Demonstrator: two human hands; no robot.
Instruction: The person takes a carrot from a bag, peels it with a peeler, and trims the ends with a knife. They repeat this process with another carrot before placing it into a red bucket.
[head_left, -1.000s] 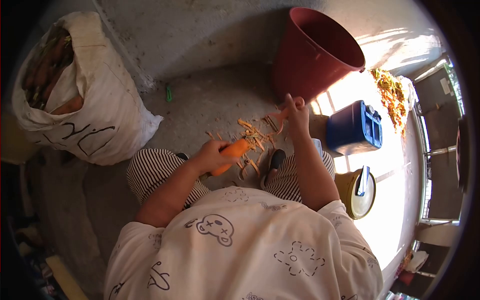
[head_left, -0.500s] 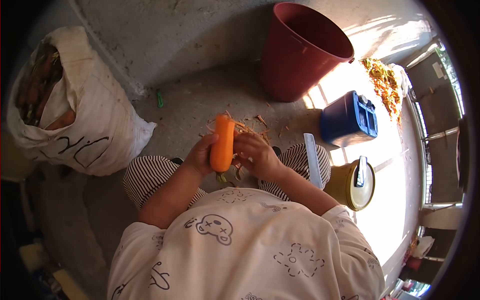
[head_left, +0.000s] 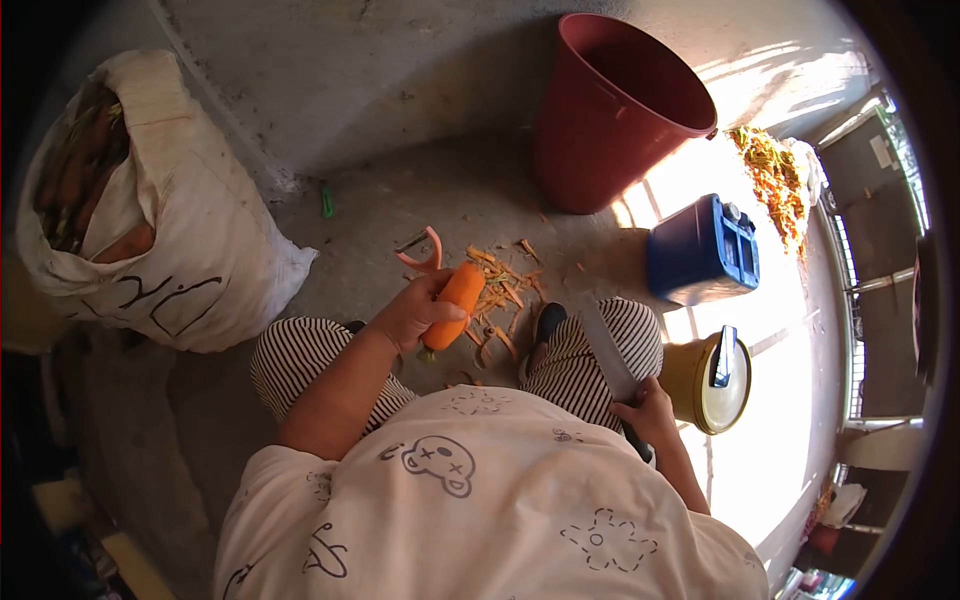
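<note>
My left hand (head_left: 408,312) holds a peeled orange carrot (head_left: 461,296), its green stem end pointing down toward my lap. A pink peeler (head_left: 426,250) sticks out beyond the fingers of that same hand. My right hand (head_left: 650,408) is closed at the lower end of a knife (head_left: 608,350), whose broad pale blade lies over my striped right trouser leg. Orange and brown peelings (head_left: 500,290) are scattered on the floor just past the carrot.
A white sack (head_left: 200,220) of unpeeled carrots stands at the left. Beyond my knees is a tall red bin (head_left: 610,130). A blue jerrycan (head_left: 695,255), a lidded yellowish bucket (head_left: 700,385) with a phone on top, and a peelings heap (head_left: 770,175) are at the right.
My right hand has left the carrot and moved down to the right, taking hold of the knife. The carrot is now tilted, and the peeler shows beyond my left hand.
</note>
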